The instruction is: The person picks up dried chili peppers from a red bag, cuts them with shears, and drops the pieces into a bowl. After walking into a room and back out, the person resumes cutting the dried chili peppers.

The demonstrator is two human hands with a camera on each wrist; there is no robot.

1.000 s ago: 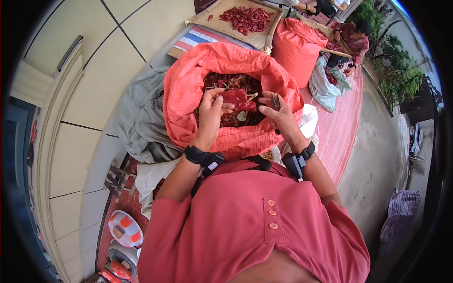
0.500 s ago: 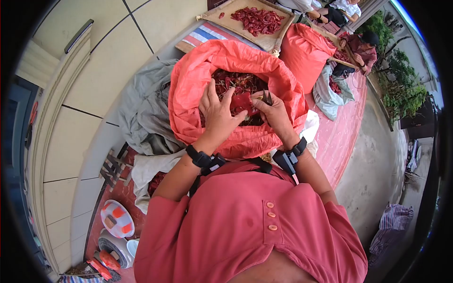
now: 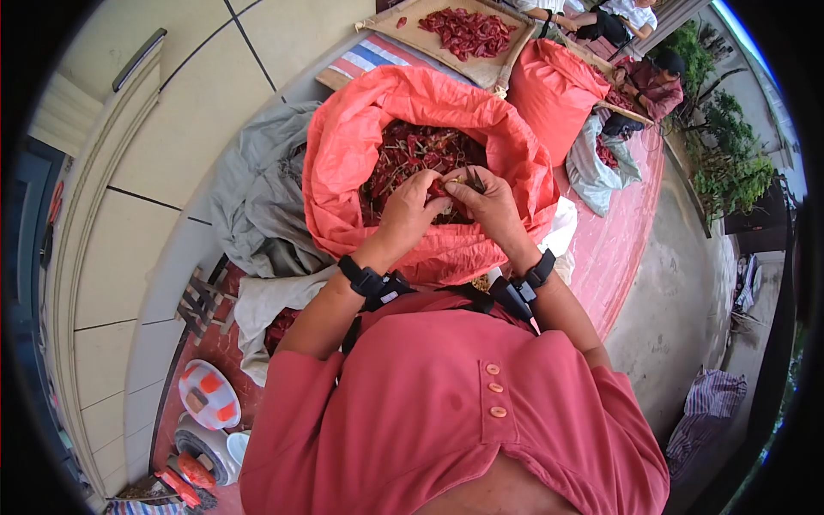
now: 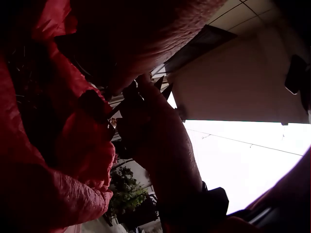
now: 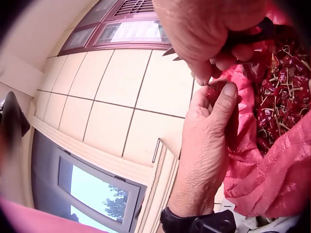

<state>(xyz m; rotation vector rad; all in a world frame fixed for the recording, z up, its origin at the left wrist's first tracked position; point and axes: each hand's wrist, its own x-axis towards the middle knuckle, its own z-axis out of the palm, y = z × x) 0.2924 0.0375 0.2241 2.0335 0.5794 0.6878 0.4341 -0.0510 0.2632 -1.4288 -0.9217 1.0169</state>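
In the head view, my left hand (image 3: 405, 213) and right hand (image 3: 491, 208) meet over an open red woven sack (image 3: 343, 163) of dried red chilies (image 3: 416, 154). The left thumb and fingers pinch a red chili (image 5: 214, 91), mostly covered by the fingers. Against it, the right thumb and fingertips come together at its end. A pair of scissors (image 5: 170, 52) with dark handles lies in the right hand, blades jutting out past the fingers. The left wrist view is dark, with the scissor tips in silhouette.
A woven tray (image 3: 412, 34) of chilies lies beyond the sack. A full red sack (image 3: 554, 94) and a pale sack (image 3: 601, 172) stand at the right, near a seated person (image 3: 661, 90). Grey cloth (image 3: 262, 197) drapes at the left; a basin (image 3: 209, 395) sits lower left.
Earlier the left hand held a broad chili apart from the right hand; then its fingers spread while the right hand held the chili. Now both hands have come together on a chili.
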